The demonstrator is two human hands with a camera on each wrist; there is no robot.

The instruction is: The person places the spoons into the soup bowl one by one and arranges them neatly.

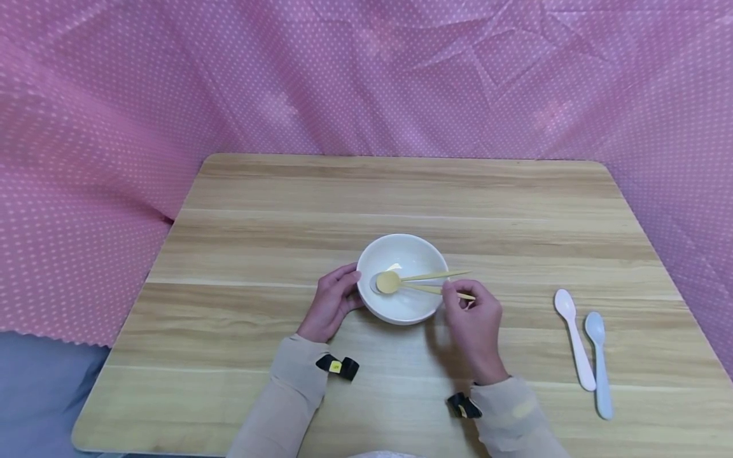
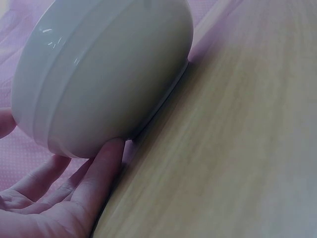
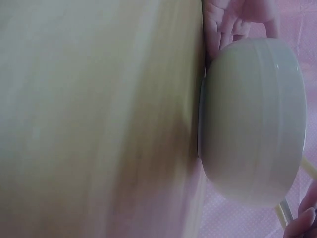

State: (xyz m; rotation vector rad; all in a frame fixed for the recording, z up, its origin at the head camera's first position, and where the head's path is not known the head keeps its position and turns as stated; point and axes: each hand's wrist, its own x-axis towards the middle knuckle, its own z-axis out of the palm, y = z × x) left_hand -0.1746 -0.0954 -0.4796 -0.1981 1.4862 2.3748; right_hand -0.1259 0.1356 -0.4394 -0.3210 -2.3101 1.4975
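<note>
A white bowl [image 1: 401, 312] stands upright on the wooden table. My left hand [image 1: 331, 302] holds its left side, the thumb at the rim and the fingers against the outer wall, as the left wrist view of the bowl [image 2: 104, 74] shows. A yellow spoon [image 1: 388, 282] lies with its head inside the bowl. Two thin yellow handles fan out from there over the right rim; whether the second belongs to another spoon beneath I cannot tell. At that rim my right hand [image 1: 475, 321] pinches the nearer handle [image 1: 424, 289] between thumb and fingers. In the right wrist view, its fingertips [image 3: 302, 223] show at the corner.
To the right on the table [image 1: 258, 369] lie a pale pink spoon [image 1: 574, 337] and a light blue spoon [image 1: 598, 362], their handle ends close together. Pink dotted cloth [image 1: 366, 83] hangs behind and beside the table. Blue fabric [image 1: 46, 388] shows at the lower left.
</note>
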